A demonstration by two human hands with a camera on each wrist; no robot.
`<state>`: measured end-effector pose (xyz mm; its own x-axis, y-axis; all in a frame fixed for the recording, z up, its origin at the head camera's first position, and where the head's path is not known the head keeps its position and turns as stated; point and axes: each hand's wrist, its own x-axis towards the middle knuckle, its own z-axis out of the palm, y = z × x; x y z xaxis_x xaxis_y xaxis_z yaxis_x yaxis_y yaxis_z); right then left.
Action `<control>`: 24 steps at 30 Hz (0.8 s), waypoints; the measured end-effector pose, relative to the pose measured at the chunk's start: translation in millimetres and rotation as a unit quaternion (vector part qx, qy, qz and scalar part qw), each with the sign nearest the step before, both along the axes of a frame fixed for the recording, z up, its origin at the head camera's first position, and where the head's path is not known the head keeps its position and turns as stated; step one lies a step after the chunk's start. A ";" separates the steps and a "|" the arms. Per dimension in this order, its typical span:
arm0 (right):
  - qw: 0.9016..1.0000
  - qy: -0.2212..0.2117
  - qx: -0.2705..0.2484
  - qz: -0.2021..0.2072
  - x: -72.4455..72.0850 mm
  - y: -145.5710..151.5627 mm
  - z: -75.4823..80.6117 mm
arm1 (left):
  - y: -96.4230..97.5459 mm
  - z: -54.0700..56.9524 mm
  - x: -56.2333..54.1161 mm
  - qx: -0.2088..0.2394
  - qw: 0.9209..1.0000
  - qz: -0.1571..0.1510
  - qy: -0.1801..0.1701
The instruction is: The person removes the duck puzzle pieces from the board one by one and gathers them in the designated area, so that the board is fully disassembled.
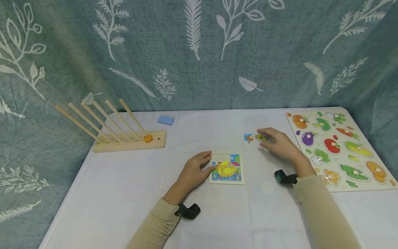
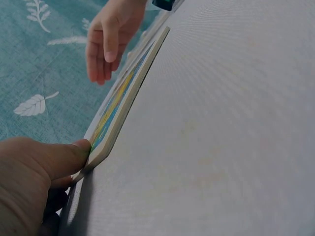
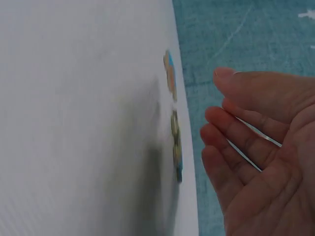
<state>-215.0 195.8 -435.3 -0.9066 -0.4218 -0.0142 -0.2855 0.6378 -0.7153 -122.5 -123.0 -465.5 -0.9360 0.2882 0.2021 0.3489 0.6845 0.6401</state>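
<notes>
A small square jigsaw puzzle in a pale wooden frame lies on the white cloth, showing a yellow duck on blue. Its upper left part shows bare board. At its left side, my left hand holds the frame, thumb over the edge, as the left wrist view also shows. To the right, my right hand hovers with relaxed, slightly spread fingers over a yellow-green puzzle piece. The right wrist view shows a gap between those fingers and the piece. A blue and orange puzzle piece lies just left of it.
A wooden base with several slanted pegs and one orange bead stands at the left. Behind it lies a blue block. On the right is a vegetable peg-puzzle board, partly behind the right forearm. A patterned curtain hangs behind the table.
</notes>
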 end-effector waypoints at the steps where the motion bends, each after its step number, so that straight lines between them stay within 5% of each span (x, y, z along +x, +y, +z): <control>1: 1.000 0.003 -0.005 0.006 1.6 -2.8 0.0 | 0.0 -0.1 0.2 0.002 1.000 0.000 0.001; 15: 0.993 -0.002 -0.056 0.106 29.6 -51.9 -2.2 | -0.2 0.1 -0.5 -0.001 1.000 0.003 0.007; 24: 0.991 -0.007 -0.042 0.127 36.3 -63.7 -12.5 | 0.7 0.5 -0.2 -0.001 1.000 0.001 0.000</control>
<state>-178.8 132.1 -447.8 -0.7715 -0.6359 0.0194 -0.4188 0.4848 -0.7678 -122.7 -122.3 -465.0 -0.9367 0.2860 0.2019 0.3473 0.6862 0.6392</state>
